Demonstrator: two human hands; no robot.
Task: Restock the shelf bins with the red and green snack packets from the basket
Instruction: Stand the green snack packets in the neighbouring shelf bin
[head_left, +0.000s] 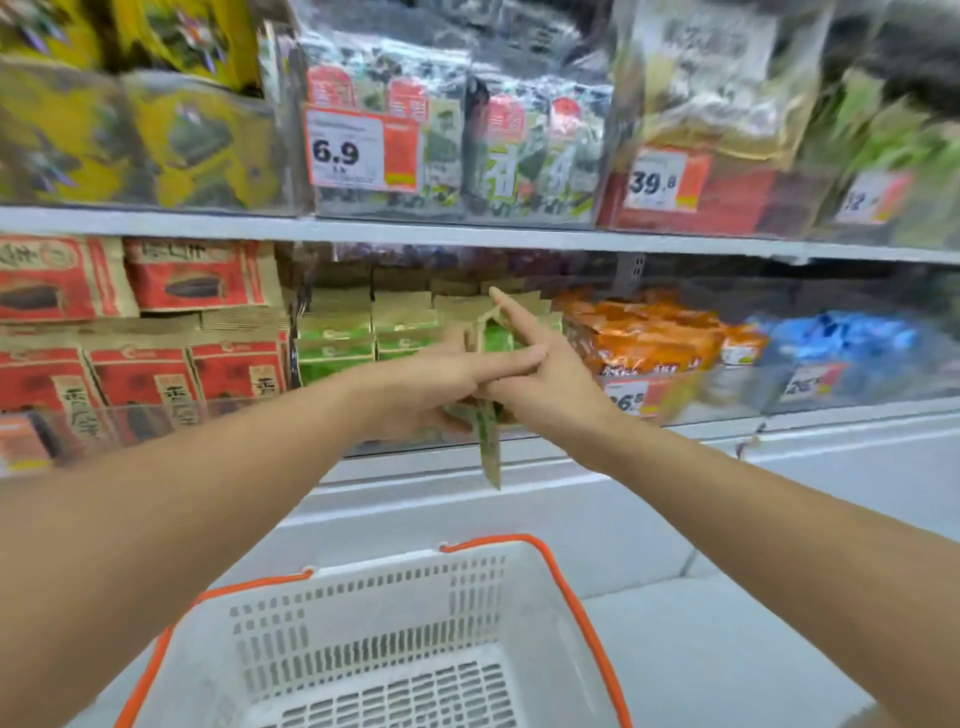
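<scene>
Before the green-packet bin (363, 332), both hands' grip (467, 379) on green packets (491, 441); below, white basket (395, 597).

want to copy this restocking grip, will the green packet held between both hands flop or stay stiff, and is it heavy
The green packet probably bends rather than stays stiff: its lower end hangs down below the left hand and right hand. It seems light, since mostly fingers hold it. Its flat shape suggests it won't roll, though it could slip edge-on.
</scene>
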